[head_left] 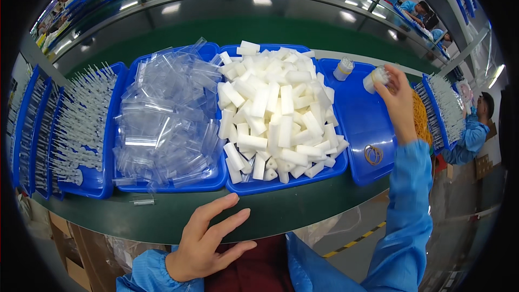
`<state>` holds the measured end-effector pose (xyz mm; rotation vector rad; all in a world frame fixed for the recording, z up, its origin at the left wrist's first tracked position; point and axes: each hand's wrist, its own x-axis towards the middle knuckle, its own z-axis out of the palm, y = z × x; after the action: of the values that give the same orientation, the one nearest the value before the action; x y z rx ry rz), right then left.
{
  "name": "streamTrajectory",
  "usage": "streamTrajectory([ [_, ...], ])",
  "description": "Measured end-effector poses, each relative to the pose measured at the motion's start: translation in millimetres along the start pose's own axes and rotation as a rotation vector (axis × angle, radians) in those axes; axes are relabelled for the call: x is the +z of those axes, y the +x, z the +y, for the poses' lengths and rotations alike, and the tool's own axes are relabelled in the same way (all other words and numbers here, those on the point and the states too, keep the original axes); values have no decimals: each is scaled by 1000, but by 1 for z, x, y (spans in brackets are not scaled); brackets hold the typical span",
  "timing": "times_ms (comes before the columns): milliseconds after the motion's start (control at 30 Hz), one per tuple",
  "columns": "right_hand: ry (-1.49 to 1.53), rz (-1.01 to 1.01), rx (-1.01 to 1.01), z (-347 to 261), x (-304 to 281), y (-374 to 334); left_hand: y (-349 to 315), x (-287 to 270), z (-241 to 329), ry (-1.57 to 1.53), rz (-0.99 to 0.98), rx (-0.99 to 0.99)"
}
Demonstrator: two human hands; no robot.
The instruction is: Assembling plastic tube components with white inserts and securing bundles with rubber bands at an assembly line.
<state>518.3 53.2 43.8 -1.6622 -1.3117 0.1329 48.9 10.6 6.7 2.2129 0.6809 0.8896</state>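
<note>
My right hand [399, 96] reaches over the far part of the right blue tray [373, 121], its fingers closed around a short bundle of small whitish pieces [375, 79] with a band around it. Another such bundle [343, 68] stands upright to its left in the same tray. A few loose rubber bands [373, 154] lie lower down there. Empty, with its fingers spread, my left hand [211, 238] hovers by the table's near edge. Beyond it, white foam blocks [275, 113] are heaped in the middle tray, and clear plastic tubes [165, 113] fill the one to its left.
Blue trays of thin white-tipped pieces [84, 124] stand at far left, with another [446, 108] at right. A pile of yellow rubber bands [420, 119] sits beside the right tray. One loose tube [142, 200] lies on the green table [178, 213]. A co-worker [474, 130] is at right.
</note>
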Motion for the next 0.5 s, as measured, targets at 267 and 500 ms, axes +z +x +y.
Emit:
streamTrajectory([
  [267, -184, -206, 107, 69, 47, 68, -8, -17, -6, 88, 77, -69],
  [500, -3, -400, 97, 115, 44, 80, -36, -66, -14, 325, 294, -123],
])
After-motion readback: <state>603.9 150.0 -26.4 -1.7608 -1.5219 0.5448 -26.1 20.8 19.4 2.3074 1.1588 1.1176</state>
